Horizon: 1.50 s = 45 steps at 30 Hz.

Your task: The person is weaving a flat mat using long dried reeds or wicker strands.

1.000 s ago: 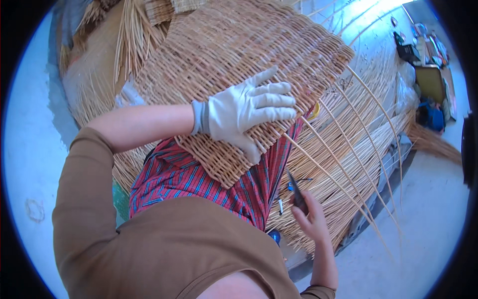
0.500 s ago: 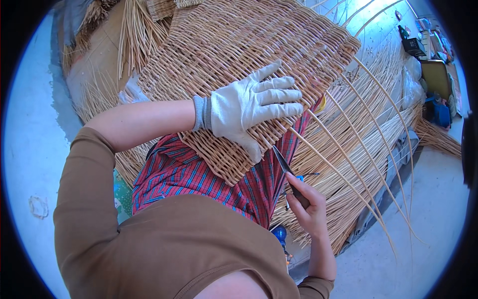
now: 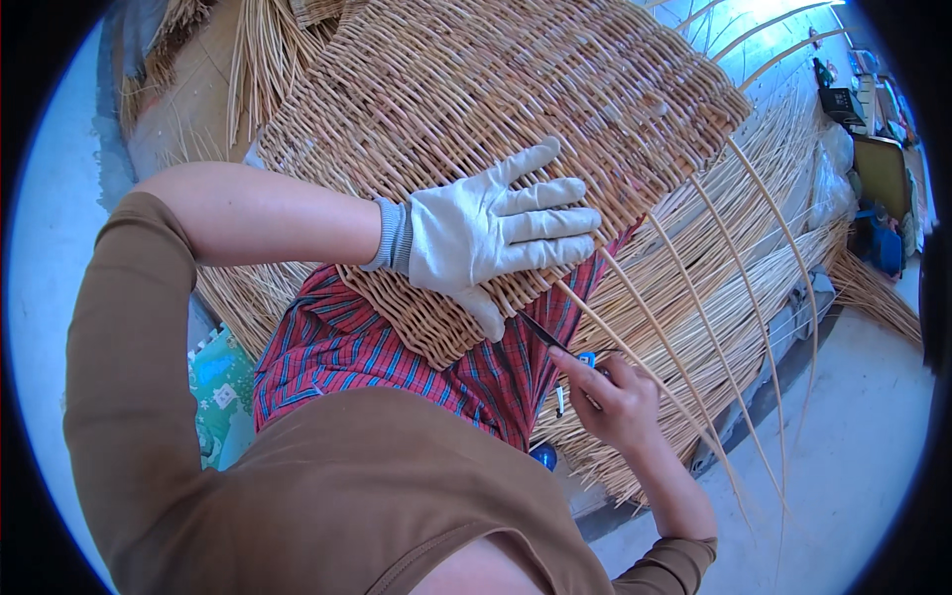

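Note:
A woven wicker panel (image 3: 516, 89) lies tilted across my lap, over a red plaid cloth (image 3: 327, 367). My left hand (image 3: 486, 228), in a pale work glove, presses flat on the weave near its right edge, fingers spread. In my bare right hand (image 3: 615, 402) is a dark knife (image 3: 538, 332), fingers wrapped round the handle. Its pointed blade reaches toward the panel's lower right edge, close to my gloved thumb; whether the tip touches the wicker I cannot tell. Several long rods (image 3: 674, 352) stick out from that edge, passing above my right hand.
Loose peeled rods (image 3: 595, 446) cover the floor on the right, with a darker bundle (image 3: 873, 293) beyond. More rods (image 3: 273, 59) lie at the far left. A green patterned mat (image 3: 223, 397) shows beside my lap. Boxes and a blue item (image 3: 880, 243) stand at the far right.
My right hand and the knife have shifted slightly, the blade tip moving down and left. The panel has moved a little, its right corner now farther right. My left hand stays flat on it.

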{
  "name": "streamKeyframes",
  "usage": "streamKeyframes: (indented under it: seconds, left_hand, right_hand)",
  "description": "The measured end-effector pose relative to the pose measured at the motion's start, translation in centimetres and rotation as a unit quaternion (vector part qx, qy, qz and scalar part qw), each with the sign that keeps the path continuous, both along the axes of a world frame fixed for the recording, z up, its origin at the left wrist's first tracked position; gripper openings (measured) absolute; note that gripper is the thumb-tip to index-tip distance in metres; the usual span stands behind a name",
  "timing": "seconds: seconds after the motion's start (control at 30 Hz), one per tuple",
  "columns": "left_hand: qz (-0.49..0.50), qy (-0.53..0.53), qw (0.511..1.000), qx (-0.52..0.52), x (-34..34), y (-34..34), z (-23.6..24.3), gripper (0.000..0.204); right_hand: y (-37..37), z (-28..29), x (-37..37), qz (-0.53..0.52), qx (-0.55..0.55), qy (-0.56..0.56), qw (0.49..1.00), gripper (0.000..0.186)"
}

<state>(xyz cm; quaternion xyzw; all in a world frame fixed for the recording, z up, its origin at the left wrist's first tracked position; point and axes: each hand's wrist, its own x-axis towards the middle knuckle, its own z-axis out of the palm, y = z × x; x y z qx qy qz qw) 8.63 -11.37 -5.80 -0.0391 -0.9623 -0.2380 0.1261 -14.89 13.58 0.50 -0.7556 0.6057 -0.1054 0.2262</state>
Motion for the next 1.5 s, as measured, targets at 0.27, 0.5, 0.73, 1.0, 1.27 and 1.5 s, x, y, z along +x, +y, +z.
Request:
streamKeyframes:
  seconds: [0.27,0.5,0.73,1.0,1.27,1.5]
  left_hand:
    - [-0.002,-0.007,1.0,0.024,-0.1,-0.4,-0.4,0.13]
    - [-0.012,-0.006,1.0,0.021,-0.2,-0.5,0.3,0.125]
    - [-0.027,-0.003,0.999,0.021,-0.3,-1.1,0.7,0.121]
    - [0.049,0.01,0.996,-0.068,1.3,0.3,2.7,0.113]
    - [0.182,-0.073,0.981,-0.003,4.6,0.6,3.5,0.11]
    - [0.178,-0.029,0.981,0.069,4.0,1.2,1.3,0.092]
  right_hand:
    - [0.4,-1.6,1.3,-0.206,0.281,-0.403,0.846,0.047]
    - [-1.0,-1.4,1.0,-0.086,0.153,-0.246,0.953,0.048]
    - [-1.2,-3.6,0.1,-0.196,0.431,-0.612,0.634,0.063]
    - [2.6,-8.1,4.0,-0.191,0.402,-0.782,0.436,0.069]
    - [0.9,-4.5,6.4,-0.177,0.282,-0.784,0.524,0.1]
    - [0.9,-9.1,2.7,-0.138,0.203,-0.774,0.584,0.101]
